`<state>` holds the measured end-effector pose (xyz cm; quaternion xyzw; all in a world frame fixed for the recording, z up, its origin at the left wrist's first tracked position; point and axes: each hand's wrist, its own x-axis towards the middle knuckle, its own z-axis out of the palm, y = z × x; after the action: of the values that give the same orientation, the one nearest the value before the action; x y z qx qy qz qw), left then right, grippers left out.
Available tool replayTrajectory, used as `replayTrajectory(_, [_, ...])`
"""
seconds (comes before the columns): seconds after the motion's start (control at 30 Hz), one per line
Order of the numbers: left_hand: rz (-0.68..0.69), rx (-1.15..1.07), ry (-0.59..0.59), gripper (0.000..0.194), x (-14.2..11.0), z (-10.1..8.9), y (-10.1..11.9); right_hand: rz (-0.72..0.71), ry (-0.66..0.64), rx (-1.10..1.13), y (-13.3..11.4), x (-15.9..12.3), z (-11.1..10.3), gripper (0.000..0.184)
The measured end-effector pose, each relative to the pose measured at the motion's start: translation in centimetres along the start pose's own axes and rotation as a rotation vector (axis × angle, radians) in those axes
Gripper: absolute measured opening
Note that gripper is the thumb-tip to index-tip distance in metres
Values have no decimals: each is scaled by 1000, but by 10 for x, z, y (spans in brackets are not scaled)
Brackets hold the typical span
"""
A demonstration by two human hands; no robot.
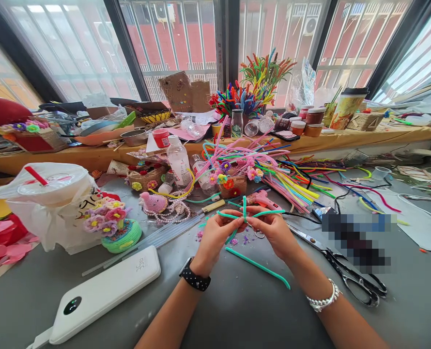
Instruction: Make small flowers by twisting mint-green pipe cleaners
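Above the middle of the grey table, my left hand (222,230) and my right hand (269,231) meet at the fingertips. Between them they pinch several crossed teal pipe cleaners (245,208), whose ends stick out upward, to both sides and down. The crossing point is partly covered by my fingers and thumbs. Below my hands a loose teal pipe cleaner (259,268) lies on the table. Behind them rests a pink glue gun (262,199). To the right of my right hand lie large black-handled scissors (341,264).
A white power bank (108,293) and a small potted pipe-cleaner flower (119,225) stand left, beside a bagged drink cup (55,194). Colourful pipe cleaners (288,179) are heaped behind my hands, near a plastic bottle (179,160). Clear glue sticks (153,240) lie left of centre.
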<state>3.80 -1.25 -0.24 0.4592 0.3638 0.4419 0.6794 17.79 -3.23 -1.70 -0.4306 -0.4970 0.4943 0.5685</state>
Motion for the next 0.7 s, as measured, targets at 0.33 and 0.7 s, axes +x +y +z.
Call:
replayTrajectory(0.33, [33,35,5,21,0,0,1,-184,-50,-122,-9,-4,2,9])
replayTrajectory(0.7, [476,432,47,10,-6,-5,12,10,293,124,-7,11,-25,24])
